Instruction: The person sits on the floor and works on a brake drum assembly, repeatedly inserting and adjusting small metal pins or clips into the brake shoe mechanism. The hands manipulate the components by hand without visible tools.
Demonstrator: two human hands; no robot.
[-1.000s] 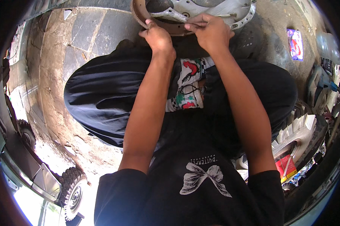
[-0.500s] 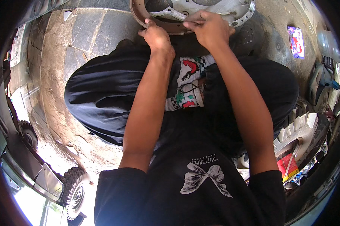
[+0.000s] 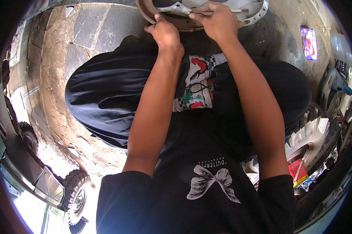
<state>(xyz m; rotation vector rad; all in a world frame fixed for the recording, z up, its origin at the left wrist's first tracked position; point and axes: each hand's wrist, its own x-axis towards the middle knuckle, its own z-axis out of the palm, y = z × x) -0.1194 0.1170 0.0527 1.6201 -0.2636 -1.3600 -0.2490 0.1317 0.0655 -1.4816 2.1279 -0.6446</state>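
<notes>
Holding a round, flanged metal housing (image 3: 185,25), black trousers (image 3: 109,87) on its near side: my left hand (image 3: 166,34) clamped on its near-left rim, seemingly for steadiness; my right hand (image 3: 219,24) curled over its near-right rim, pinch indiscernible.

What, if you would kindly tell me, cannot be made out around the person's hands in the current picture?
Head view: the far side of the round metal part, cut off by the top edge.
Head view: whether the right hand grips a small piece, hidden by the hand itself.
Head view: most fingertips of the left hand, hidden by the hand.
</notes>
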